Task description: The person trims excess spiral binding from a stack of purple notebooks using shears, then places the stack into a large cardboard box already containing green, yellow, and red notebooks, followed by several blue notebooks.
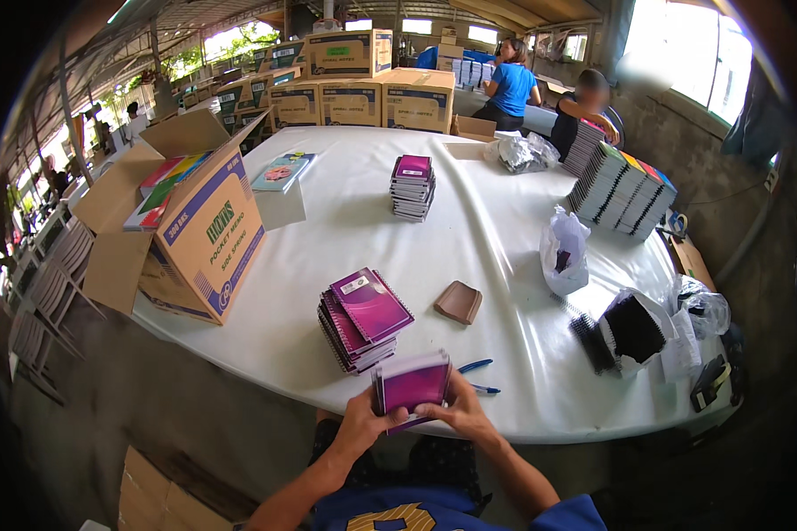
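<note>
Both forearms reached up from the lower edge, the left hand [369,419] and right hand [461,409] curled around opposite sides of some purple notebooks [413,388], thumbs across the near face, just over the surface's [328,212] near edge. Most fingers were hidden behind them, and the exact count was unclear. A pile of purple spiral notebooks [363,320] stood just beyond, left of a brown curved object [458,303]; blue-ended tools [475,365] lay partly hidden by the right hand.

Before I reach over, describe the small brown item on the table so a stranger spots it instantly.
On the big white table, find the nearer stack of purple notebooks. To its right, not touching it, lies the small brown item. Its plain brown sets it apart from those purple covers.
</note>
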Available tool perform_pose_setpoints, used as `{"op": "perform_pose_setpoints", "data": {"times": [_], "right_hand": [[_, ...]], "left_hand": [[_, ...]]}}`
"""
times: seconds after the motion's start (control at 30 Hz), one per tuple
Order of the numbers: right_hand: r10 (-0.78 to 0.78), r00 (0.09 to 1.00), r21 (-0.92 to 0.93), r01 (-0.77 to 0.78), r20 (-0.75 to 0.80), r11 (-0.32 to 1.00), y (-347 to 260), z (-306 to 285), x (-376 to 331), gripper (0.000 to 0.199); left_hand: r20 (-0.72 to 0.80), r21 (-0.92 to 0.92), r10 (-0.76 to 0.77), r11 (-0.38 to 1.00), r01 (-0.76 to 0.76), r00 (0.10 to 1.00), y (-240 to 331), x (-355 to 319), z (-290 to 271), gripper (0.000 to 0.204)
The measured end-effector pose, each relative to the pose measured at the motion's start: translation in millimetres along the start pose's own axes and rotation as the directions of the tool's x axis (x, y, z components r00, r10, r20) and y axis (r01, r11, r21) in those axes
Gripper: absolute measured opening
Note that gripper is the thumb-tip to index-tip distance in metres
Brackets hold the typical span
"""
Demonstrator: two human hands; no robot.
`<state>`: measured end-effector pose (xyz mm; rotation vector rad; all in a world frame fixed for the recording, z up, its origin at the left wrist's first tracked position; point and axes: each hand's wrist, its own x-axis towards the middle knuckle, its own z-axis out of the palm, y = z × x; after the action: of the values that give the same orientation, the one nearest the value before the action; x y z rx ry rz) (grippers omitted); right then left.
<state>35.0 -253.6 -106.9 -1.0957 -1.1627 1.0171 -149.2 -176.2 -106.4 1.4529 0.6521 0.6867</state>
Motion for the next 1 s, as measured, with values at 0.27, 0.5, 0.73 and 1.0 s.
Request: {"op": "perform_pose_setpoints", "data": {"times": [0.27, 0.5, 0.73, 1.0], "right_hand": [[0.031, 0.998, 0.125, -0.037, 0.046, 0.991, -50.6, -19.3, 53.2, 0.071], [0.041, 0.998, 0.425, -0.055, 0.042, 0.903, -26.2, -15.1, 73.9, 0.071], [-0.007, 0.993, 0.715, 0.088, -0.115, 0.693, -24.5, 10.5, 56.8, 0.060], [0.060, 0.989, 0.130, -0.042, -0.132, 0.991, -101.8, -44.2, 48.5, 0.043]], "left_hand": [[-0.034, 0.132, 0.243, 0.963, -0.237, 0.969, 71.5, 65.6, -2.3, 0.062], [-0.022, 0.355, 0.396, 0.861, -0.363, 0.918, 90.3, 73.9, 8.2, 0.078], [0.063, 0.045, 0.446, 0.892, -0.449, 0.893, 54.0, 61.0, -3.4, 0.082], [0.457, -0.556, 0.224, 0.827, 0.080, 0.861, 121.2, 50.7, -56.8, 0.126]]}}
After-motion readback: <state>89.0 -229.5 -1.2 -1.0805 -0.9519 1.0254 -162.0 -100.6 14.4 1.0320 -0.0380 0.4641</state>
